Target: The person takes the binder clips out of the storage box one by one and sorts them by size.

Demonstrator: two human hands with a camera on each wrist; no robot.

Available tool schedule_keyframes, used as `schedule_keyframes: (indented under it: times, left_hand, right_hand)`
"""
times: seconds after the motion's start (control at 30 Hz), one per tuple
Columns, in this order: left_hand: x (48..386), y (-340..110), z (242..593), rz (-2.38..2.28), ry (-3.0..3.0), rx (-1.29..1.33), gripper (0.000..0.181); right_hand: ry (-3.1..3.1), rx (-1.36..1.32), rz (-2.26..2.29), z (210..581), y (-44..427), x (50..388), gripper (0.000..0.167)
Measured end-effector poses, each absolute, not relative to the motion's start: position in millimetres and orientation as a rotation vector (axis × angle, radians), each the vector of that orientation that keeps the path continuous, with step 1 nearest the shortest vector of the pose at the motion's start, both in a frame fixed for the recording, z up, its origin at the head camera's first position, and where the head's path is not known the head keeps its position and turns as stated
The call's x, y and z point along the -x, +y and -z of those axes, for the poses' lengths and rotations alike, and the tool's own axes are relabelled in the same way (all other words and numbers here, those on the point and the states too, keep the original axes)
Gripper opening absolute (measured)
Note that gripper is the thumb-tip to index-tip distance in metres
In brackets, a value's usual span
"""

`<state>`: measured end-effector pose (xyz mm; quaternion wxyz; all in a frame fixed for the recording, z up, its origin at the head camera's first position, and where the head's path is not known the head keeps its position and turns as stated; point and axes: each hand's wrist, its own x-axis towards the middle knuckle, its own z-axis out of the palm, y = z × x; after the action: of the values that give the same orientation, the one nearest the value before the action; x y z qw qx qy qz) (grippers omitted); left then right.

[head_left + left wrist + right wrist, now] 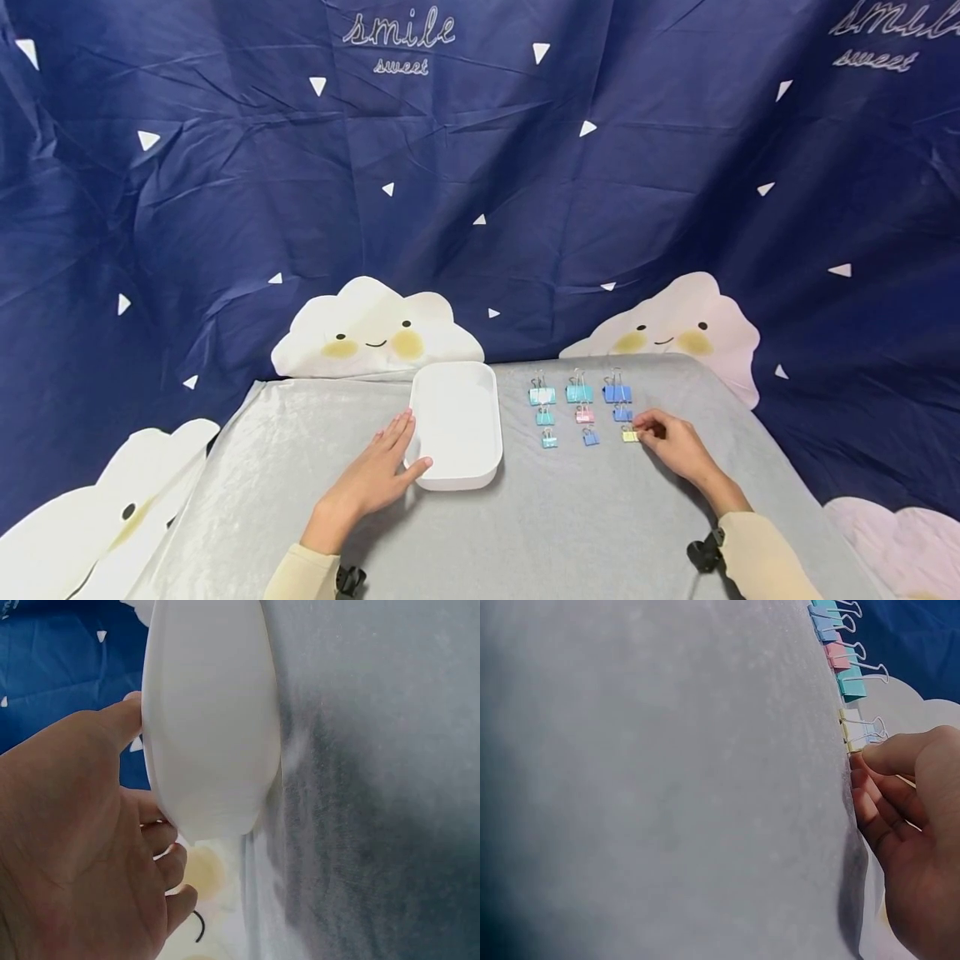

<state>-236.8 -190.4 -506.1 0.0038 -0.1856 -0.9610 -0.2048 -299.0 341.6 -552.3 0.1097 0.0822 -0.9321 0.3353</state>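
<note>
A white rectangular tray [457, 481] lies on the cloth left of the binder clips. My left hand [384, 468] rests on its left rim with fingers fairly straight; in the left wrist view, the thumb and fingertips touch the edge of the tray [214, 712]. At the clips' front right corner, my right hand [678, 446] pinches the end of a small yellow binder clip [630, 436] between thumb and fingers. The yellow clip [847, 735] stands on the cloth in the right wrist view, its far side partly hidden.
Several binder clips stand in rows: large ones such as a blue clip [617, 393] at the back, smaller ones like a pink clip [584, 414] in front. Grey cloth [525, 542] covers the table. A dark blue curtain [480, 150] hangs behind its far edge.
</note>
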Motion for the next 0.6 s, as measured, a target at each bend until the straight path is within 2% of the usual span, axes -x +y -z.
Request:
schedule_keyframes:
  times: [0.43, 0.6]
  left_hand:
    - [235, -188, 507, 0.61, -2.956, 0.584, 0.084]
    - [242, -189, 504, 0.572, -2.791, 0.554, 0.069]
  right_hand:
    - [-2.752, -0.226, -0.971, 544, 341, 295, 0.013]
    - [-2.726, -0.232, -0.958, 532, 342, 294, 0.012]
